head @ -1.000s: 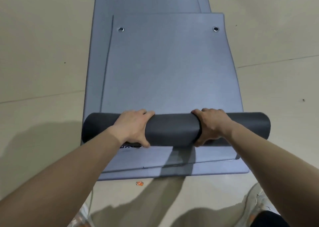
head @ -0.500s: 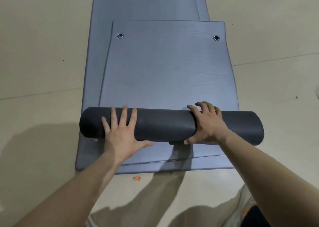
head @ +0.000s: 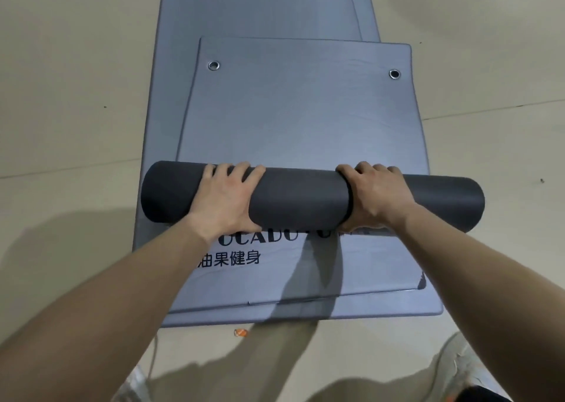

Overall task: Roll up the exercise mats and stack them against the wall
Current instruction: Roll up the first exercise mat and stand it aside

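Note:
A dark grey rolled part of an exercise mat (head: 301, 198) lies crosswise on the flat blue-grey top mat (head: 299, 111), which has two metal eyelets near its far edge. My left hand (head: 224, 200) grips the roll left of its middle, fingers over the top and thumb below. My right hand (head: 371, 198) grips it right of the middle the same way. A printed logo shows on the mat below the roll. A longer blue-grey mat (head: 165, 102) lies flat underneath and runs on past the far edge.
Beige floor (head: 67, 96) surrounds the mats on both sides. A small orange scrap (head: 240, 332) lies on the floor at the near edge of the mats. My shoes (head: 458, 368) show at the bottom of the view.
My left hand went from flat fingers on the roll to a grip round it. The roll has moved farther from the near edge, uncovering the printed logo.

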Demonstrator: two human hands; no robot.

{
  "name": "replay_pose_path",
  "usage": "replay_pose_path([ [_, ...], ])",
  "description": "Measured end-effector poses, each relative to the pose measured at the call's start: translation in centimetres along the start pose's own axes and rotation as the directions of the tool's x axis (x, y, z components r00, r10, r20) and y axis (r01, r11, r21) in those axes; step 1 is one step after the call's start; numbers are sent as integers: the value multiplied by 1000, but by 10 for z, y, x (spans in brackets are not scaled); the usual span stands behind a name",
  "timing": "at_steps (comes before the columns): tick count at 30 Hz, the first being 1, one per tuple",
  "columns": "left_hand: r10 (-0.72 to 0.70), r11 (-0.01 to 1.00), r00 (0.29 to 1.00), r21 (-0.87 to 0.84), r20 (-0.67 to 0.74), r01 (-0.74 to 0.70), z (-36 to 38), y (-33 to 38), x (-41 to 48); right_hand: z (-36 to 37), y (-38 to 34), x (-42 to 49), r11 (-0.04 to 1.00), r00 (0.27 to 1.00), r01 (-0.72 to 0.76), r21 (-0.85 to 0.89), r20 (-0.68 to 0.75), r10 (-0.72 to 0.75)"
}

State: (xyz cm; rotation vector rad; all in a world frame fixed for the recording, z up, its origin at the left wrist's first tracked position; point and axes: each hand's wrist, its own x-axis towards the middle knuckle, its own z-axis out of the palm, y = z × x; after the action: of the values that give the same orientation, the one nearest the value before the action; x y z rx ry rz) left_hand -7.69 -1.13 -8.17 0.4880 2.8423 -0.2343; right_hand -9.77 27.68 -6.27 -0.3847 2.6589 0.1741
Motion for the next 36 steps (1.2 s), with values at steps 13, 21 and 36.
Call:
replay_pose_path([
  [13, -124, 955, 973, -243, 194, 170, -24, 14, -48, 62, -27, -84, 992, 997, -22, 121, -66, 30],
  [21, -189, 963, 981, -188, 46, 194, 1, 9, -29, 37, -16, -35, 996, 968, -20, 85, -249, 41],
  [36, 142, 950, 866, -310, 480, 16, -16, 9, -49, 9, -13, -64, 988, 972, 156, 9, 178, -155],
])
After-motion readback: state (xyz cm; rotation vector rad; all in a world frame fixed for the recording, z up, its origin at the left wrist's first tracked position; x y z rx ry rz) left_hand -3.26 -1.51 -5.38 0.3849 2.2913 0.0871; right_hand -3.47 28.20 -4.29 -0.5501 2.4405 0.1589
